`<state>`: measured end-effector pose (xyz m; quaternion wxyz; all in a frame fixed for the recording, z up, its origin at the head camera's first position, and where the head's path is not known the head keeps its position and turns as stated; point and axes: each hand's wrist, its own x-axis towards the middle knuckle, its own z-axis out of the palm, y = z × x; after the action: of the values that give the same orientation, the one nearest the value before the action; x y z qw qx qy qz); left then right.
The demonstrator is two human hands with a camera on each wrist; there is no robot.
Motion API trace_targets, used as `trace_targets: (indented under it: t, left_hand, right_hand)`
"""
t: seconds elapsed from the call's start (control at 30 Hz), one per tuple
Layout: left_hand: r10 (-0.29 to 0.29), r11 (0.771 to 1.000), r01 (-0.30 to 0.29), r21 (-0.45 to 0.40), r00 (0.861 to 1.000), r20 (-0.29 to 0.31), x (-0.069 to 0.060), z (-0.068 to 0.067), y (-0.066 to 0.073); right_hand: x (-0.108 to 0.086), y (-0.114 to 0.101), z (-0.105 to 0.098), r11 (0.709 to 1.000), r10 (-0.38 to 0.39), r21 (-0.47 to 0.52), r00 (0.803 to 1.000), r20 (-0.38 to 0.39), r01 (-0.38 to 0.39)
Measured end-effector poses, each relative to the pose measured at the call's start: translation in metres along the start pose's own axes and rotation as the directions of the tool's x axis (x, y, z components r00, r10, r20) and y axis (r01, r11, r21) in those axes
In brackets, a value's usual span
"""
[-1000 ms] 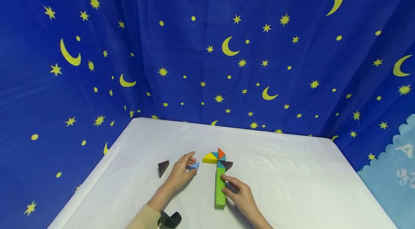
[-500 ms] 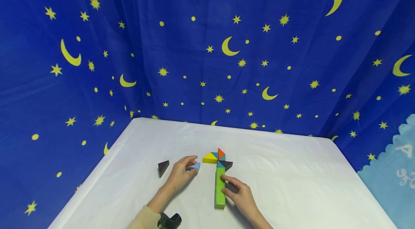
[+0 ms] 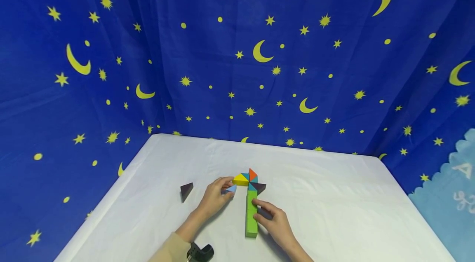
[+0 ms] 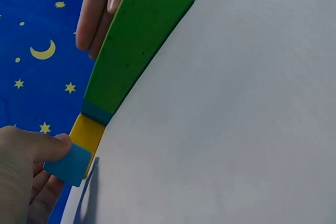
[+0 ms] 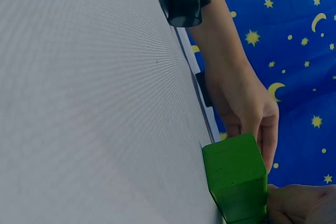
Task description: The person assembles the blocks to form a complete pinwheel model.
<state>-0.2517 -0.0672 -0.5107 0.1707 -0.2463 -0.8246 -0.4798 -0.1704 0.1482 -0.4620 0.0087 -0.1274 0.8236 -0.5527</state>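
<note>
Between thumb and fingers, my left hand [image 3: 214, 198] pinches a light blue triangular block [image 3: 231, 188], just left of a pinwheel-like cluster. That cluster has a yellow triangular block [image 3: 241, 180], an orange triangular block [image 3: 252, 174], a dark triangular block [image 3: 262, 187] and small teal pieces among them. A green bar of blocks [image 3: 251, 216] runs from it toward me. My right hand [image 3: 278, 227] rests its thumb and fingertips on the bar's right side. In the left wrist view, the blue block [image 4: 69, 165] shows a square face and partly covers the yellow one.
A loose dark triangular block [image 3: 186, 192] lies left of my left hand on the white table [image 3: 334, 208]. Blue cloth [image 3: 222, 68] with yellow moons and stars stands around the table. A black device [image 3: 202, 252] is at my left wrist.
My left hand has moved right with the light blue block, bringing it closer to the yellow block and the green bar. The right hand has stayed at the green bar.
</note>
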Motion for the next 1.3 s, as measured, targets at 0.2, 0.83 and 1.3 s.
trace_targets:
  t: [0.2, 0.83, 1.3]
  left_hand:
    - [0.006, 0.999, -0.008, 0.033, 0.999, 0.044, 0.005, 0.009, 0.004]
    - [0.034, 0.981, -0.045, 0.191, 0.998, 0.061, 0.009, 0.020, 0.007]
    - [0.070, 0.983, -0.078, 0.166, 0.996, 0.051, -0.001, 0.006, 0.006]
  right_hand:
    - [-0.001, 0.004, 0.000, 1.000, -0.016, 0.014, 1.000, -0.001, 0.016]
    - [-0.001, 0.001, 0.000, 1.000, -0.016, -0.011, 1.000, -0.004, 0.016]
    - [-0.002, -0.001, 0.000, 1.000, -0.023, -0.009, 1.000, -0.006, 0.023]
